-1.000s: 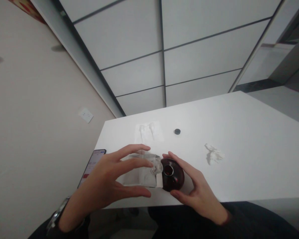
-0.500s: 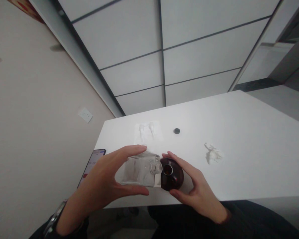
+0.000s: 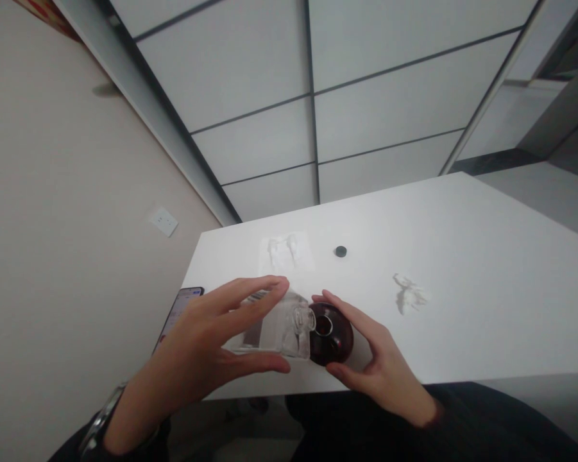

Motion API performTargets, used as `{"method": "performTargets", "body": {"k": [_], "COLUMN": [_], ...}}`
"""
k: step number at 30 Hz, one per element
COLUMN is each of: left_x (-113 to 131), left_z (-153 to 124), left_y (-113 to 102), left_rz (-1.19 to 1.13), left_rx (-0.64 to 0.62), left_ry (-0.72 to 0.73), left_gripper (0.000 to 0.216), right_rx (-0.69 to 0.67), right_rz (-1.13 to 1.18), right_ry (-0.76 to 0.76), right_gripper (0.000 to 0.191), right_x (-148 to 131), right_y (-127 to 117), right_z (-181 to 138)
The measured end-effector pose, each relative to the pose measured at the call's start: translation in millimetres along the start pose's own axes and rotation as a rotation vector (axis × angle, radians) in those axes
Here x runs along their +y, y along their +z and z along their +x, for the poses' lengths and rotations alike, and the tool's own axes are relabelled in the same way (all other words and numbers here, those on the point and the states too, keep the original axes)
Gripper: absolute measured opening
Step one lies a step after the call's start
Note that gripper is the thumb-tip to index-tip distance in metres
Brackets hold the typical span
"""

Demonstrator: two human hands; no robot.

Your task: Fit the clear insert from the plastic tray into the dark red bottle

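Note:
My left hand (image 3: 216, 327) is wrapped around a square clear glass bottle (image 3: 289, 340), thumb along its near side and fingers over its far side. The bottle leans to the right, and its open neck is close to the mouth of a rounded dark red bottle (image 3: 339, 340). Whether the two mouths touch I cannot tell. My right hand (image 3: 380, 359) grips the dark red bottle from its right side, thumb in front and fingers behind. That bottle is uncapped and upright on the white table (image 3: 485, 289).
Beyond the bottles lies a small dark cap (image 3: 340, 251). A white sheet (image 3: 305, 250) with two white objects (image 3: 281, 250) is at the back left. Crumpled white tissue (image 3: 408, 295) lies to the right. A phone (image 3: 180, 308) rests at the left edge, near the wall (image 3: 77, 256).
The clear bottle has shifted slightly right and turned in my left hand, whose fingers now reach farther over it. My right hand and the dark red bottle have stayed nearly still.

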State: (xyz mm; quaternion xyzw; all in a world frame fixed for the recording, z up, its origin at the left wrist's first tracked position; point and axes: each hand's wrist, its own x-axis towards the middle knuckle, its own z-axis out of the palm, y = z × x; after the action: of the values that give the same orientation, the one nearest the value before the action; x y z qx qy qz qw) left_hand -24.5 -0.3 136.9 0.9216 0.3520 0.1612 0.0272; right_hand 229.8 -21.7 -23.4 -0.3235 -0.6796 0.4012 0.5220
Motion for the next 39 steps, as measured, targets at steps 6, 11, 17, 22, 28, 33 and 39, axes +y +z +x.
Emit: {"method": "performTargets", "body": {"k": [6, 11, 17, 22, 28, 33, 39], "left_x": [0.5, 2.2, 1.9, 1.8, 5.1, 7.1, 5.6], "left_z": [4.3, 4.9, 5.2, 7.2, 11.4, 13.4, 12.7], "left_y": [-1.6, -3.0, -5.6, -6.7, -8.4, -9.6, -10.2], "left_rz": [0.028, 0.053, 0.056, 0.068, 0.123, 0.161, 0.155], "left_rx": [-0.02, -0.038, -0.062, -0.055, -0.063, -0.072, -0.081], "left_ry": [0.038, 0.032, 0.031, 0.045, 0.078, 0.087, 0.089], "left_gripper": [0.061, 0.058, 0.062, 0.064, 0.056, 0.054, 0.055], "right_rx": [-0.042, -0.041, -0.031, -0.035, -0.035, -0.036, -0.035], "right_rz": [-0.031, -0.034, -0.024, -0.021, -0.032, -0.025, -0.023], "right_ry": [0.029, 0.041, 0.039, 0.055, 0.049, 0.049, 0.036], "right_gripper": [0.08, 0.079, 0.079, 0.079, 0.079, 0.08, 0.08], "right_x": [-6.3, -6.9, -4.8, -6.2, -6.5, -5.7, -5.7], "right_y": [-2.9, -3.2, -3.0, -3.5, -3.7, -3.2, -3.4], "right_z": [2.7, 2.9, 1.8, 2.1, 2.4, 2.3, 2.3]}}
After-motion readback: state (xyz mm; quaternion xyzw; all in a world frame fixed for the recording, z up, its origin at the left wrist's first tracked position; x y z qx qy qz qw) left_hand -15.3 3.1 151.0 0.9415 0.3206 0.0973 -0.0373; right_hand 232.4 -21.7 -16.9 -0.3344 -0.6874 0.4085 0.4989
